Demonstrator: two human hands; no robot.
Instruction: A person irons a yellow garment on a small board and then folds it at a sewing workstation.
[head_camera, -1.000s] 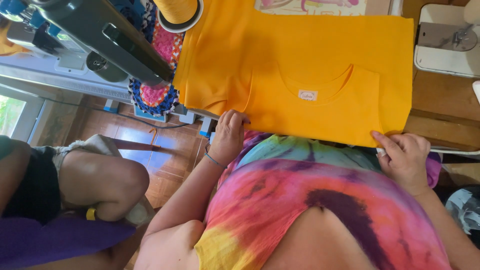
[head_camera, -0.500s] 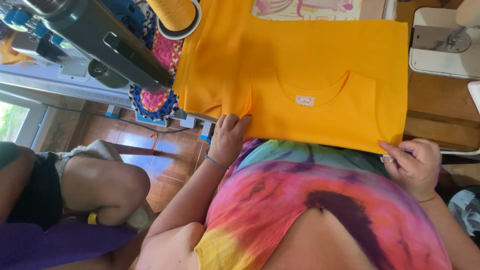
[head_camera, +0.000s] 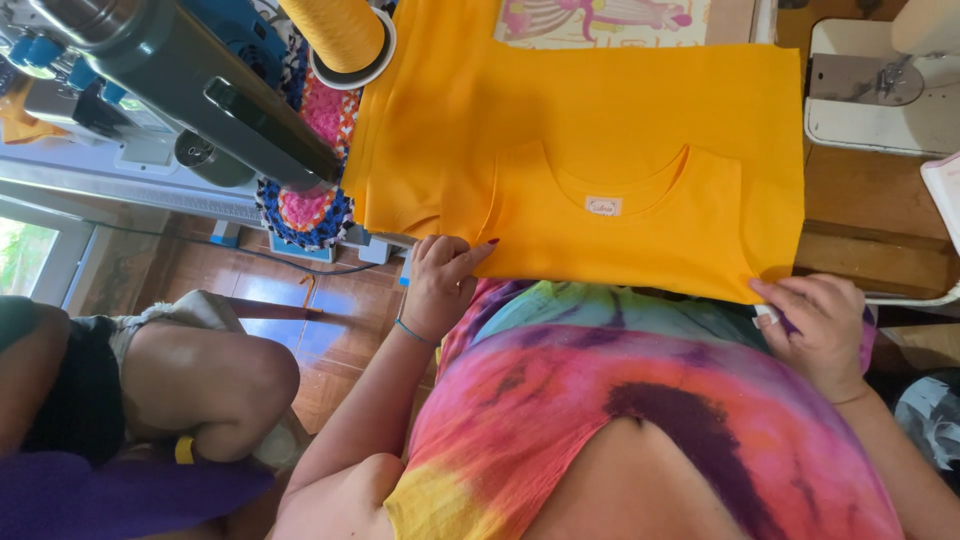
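A folded orange shirt (head_camera: 620, 170) with a small neck label lies flat on the table in front of me. My left hand (head_camera: 440, 280) pinches its near left edge, index finger stretched along the cloth. My right hand (head_camera: 820, 325) grips the near right corner of the shirt, fingers curled around the hem. More orange cloth (head_camera: 420, 120) lies stacked under it to the left.
A grey sewing machine (head_camera: 190, 90) sits at the left with an orange thread cone (head_camera: 340, 30) beside it. A white sewing machine (head_camera: 880, 90) stands at the far right on the wooden table (head_camera: 870, 250). Another person's bent knee (head_camera: 200, 380) is at lower left.
The shirt has slid toward me along the table edge. My right hand moved down and closed around the near right corner. My left hand stayed on the left edge.
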